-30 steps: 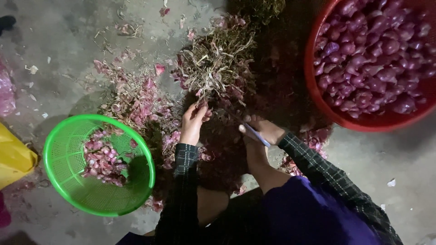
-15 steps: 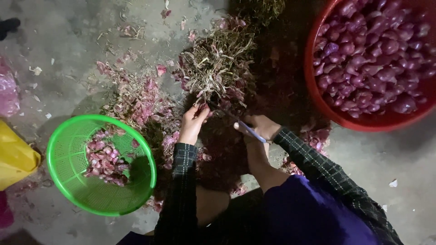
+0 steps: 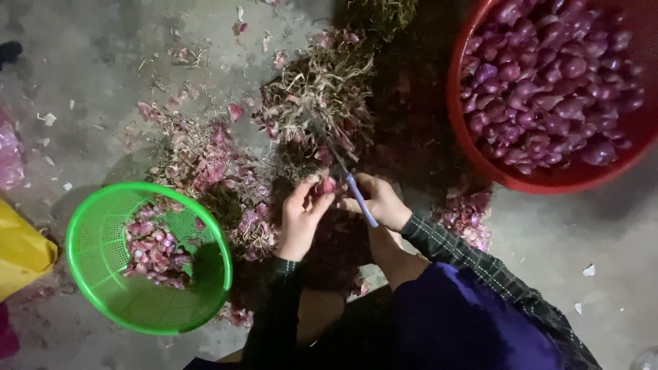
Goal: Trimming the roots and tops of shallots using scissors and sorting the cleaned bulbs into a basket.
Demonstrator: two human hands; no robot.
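My left hand (image 3: 301,216) pinches a small purple shallot (image 3: 326,185) just below a heap of shallots with dry roots and stalks (image 3: 319,96). My right hand (image 3: 380,200) grips a small knife with a pale purple handle (image 3: 360,200), its blade pointing up toward the shallot. Both hands meet over the dark patch of ground in front of my knees.
A green plastic basket (image 3: 92,226) with peeled skins sits at lower left. A big red basin (image 3: 473,140) full of purple shallots fills the upper right. Loose skins (image 3: 205,154) litter the concrete floor. A yellow object (image 3: 20,250) lies at the left edge.
My left hand drew back from the root heap with a shallot. My right hand brought the knife up to meet it.
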